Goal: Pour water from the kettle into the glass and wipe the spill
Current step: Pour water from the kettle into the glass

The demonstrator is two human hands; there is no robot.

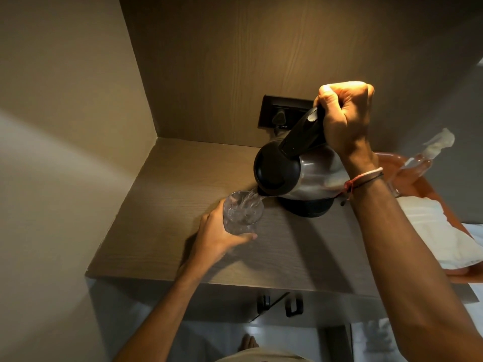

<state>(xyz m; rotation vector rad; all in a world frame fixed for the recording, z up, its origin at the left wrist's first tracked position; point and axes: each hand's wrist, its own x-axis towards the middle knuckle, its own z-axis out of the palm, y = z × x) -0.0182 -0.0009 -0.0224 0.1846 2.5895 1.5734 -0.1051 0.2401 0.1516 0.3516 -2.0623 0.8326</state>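
The right hand clasps the tilted kettle over the worktop, its base half hidden, pouring into the glass gripped by the left hand.

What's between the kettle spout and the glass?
Nothing visible. The kettle, tilted by the right hand, streams water straight into the glass held by the left hand.

Right hand raised high, fingers curled in full fist grip, knuckles up, wrist bent downward. Thread bands around right wrist. Right forearm runs from lower right edge up and inward. Left hand lower, fingers cupped in grip, thumb extended along front. Left forearm bare, reaching up from bottom centre.
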